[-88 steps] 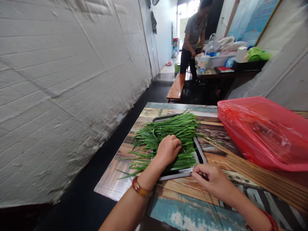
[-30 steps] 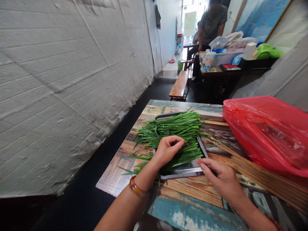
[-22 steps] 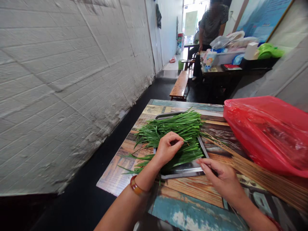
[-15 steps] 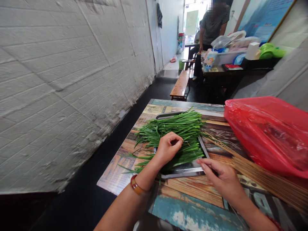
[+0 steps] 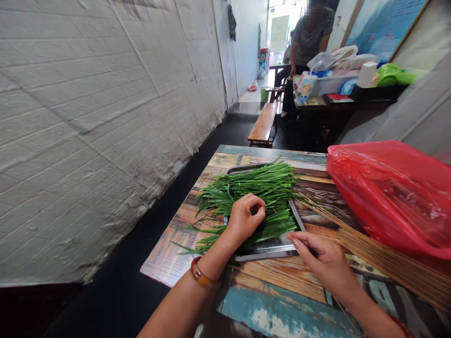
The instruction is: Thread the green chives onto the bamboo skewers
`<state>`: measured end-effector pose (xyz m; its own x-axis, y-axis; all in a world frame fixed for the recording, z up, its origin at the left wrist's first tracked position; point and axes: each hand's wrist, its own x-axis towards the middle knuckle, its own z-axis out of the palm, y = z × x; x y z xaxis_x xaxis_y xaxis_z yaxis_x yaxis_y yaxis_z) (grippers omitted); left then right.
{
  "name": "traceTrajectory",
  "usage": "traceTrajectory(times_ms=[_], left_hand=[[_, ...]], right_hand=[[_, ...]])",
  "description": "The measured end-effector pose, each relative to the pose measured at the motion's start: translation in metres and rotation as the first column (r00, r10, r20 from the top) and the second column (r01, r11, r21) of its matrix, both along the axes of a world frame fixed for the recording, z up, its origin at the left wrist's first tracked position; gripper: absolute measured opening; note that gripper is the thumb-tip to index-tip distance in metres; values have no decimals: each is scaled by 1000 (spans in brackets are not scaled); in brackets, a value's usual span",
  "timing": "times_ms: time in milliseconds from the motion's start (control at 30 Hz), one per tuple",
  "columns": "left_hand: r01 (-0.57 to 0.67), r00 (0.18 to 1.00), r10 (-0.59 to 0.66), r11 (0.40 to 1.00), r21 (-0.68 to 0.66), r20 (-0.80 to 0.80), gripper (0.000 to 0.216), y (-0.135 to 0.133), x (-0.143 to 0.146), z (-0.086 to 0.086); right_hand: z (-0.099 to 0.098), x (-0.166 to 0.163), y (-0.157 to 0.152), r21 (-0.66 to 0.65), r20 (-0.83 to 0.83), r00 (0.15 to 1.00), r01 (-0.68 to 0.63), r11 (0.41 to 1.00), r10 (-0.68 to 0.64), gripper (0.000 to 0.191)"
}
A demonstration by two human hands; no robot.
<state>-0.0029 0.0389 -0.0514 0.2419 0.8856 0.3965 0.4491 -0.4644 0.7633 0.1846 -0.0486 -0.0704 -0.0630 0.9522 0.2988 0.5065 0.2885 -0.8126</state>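
Note:
Long green garlic chives (image 5: 259, 180) lie in a heap on a metal tray (image 5: 269, 253), their leafy ends hanging past its left side. Over the front of the heap is my left hand (image 5: 244, 218), thumb and forefinger pinched together; whatever is between the tips is too small to make out. My right hand (image 5: 324, 258) is closed beside the tray's front right corner. A thin bamboo skewer (image 5: 347, 315) runs out below its palm, while the fingers hide most of it. To the right lies a bundle of bamboo skewers (image 5: 384, 258), tips toward the tray.
A red plastic bag (image 5: 384, 188) covers the right side of the wood-patterned table (image 5: 275, 307). Beyond stand a bench (image 5: 263, 123) and another table with a plastic bin (image 5: 331, 87). A person (image 5: 310, 42) stands there. A white brick-patterned wall (image 5: 105, 117) runs along the left.
The view has shifted very slightly. Both hands keep nearly the same place and pinched shape, and the chives lie as before.

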Motion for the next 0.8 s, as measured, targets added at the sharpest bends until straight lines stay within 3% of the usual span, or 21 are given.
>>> traceTrajectory(times_ms=[200,500,800], left_hand=[[-5,1000,5,999,-51,8,10,0,0,3],[49,985,0,956,-288,170,9,0,1,7],[74,979,-4,940,-332,205,10,-4,3,9]], right_hand=[[0,0,0,11,5,1000,-4,1000,4,19],[-3,0,1,10,2,1000,-11,1000,11,19],[-2,0,0,1,10,1000,-11,1000,11,20]])
